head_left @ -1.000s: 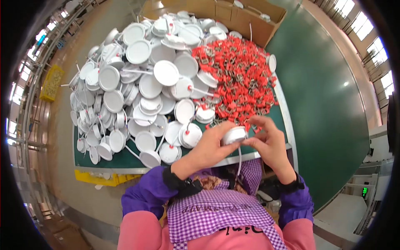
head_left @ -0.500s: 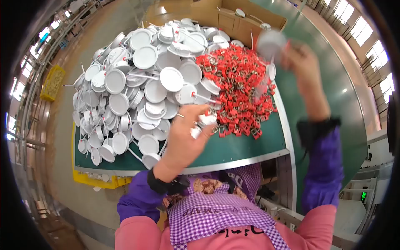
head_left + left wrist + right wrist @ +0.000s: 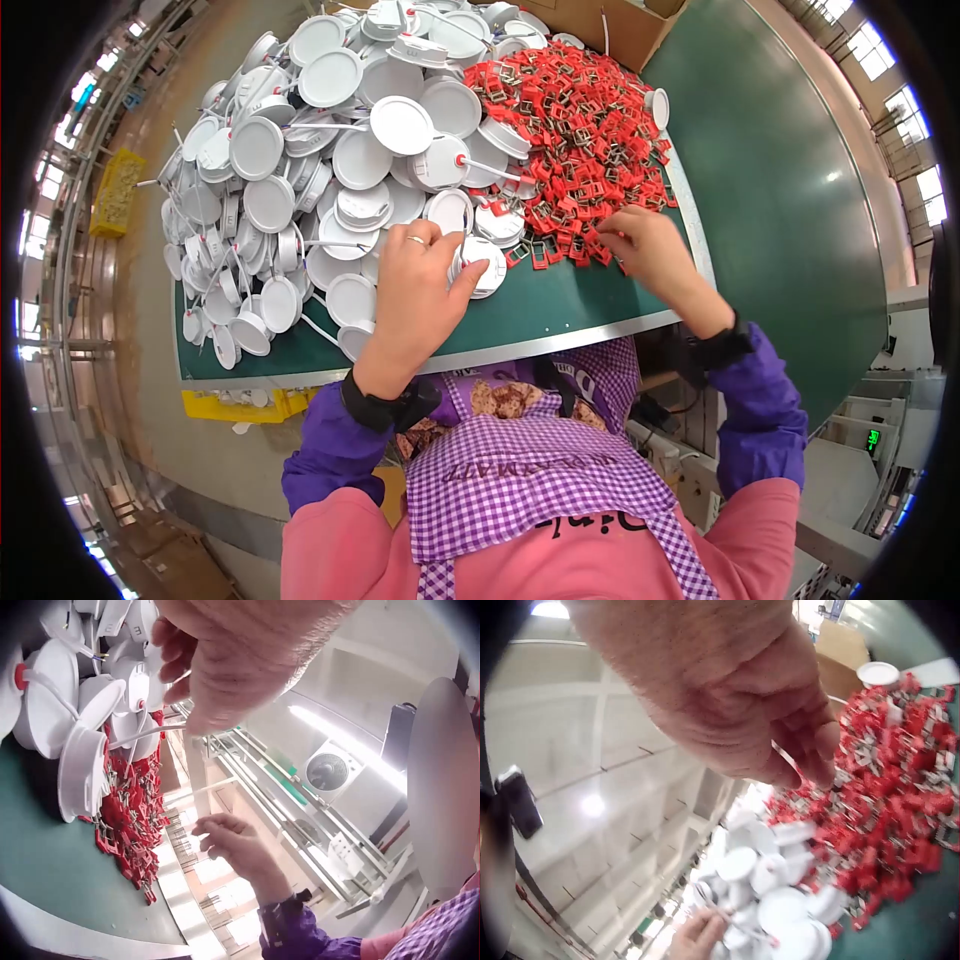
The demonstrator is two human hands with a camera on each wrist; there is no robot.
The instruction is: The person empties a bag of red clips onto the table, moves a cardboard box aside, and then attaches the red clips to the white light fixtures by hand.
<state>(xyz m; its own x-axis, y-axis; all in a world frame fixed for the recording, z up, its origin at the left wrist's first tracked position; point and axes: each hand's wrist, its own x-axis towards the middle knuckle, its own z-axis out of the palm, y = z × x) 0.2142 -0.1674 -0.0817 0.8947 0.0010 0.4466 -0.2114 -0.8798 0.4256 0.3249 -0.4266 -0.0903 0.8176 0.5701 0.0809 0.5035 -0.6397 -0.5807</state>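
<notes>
My left hand [image 3: 425, 290] is at the front of a heap of round white downlights. Between its thumb and fingers it pinches the white cable [image 3: 146, 736] of one downlight [image 3: 487, 275], which lies near the table's front. The cable comes out of a red grommet on the lamp's back. My right hand [image 3: 655, 260] is at the near right edge of a pile of red clips [image 3: 575, 130] with metal parts. Its fingers are loosely bent, fingertips close over the clips, and nothing shows between them in the left wrist view.
The green table [image 3: 560, 300] has a pale metal edge. A cardboard box [image 3: 630, 30] stands at the back, and one downlight [image 3: 657, 108] lies right of the clips. Another green surface [image 3: 790, 200] runs along the right. A yellow crate [image 3: 245, 404] sits below the table's front left.
Both hands held a downlight at the front edge; the right hand then carried it off to the right and came back without it. The left hand moved to the heap and took another downlight's cable.
</notes>
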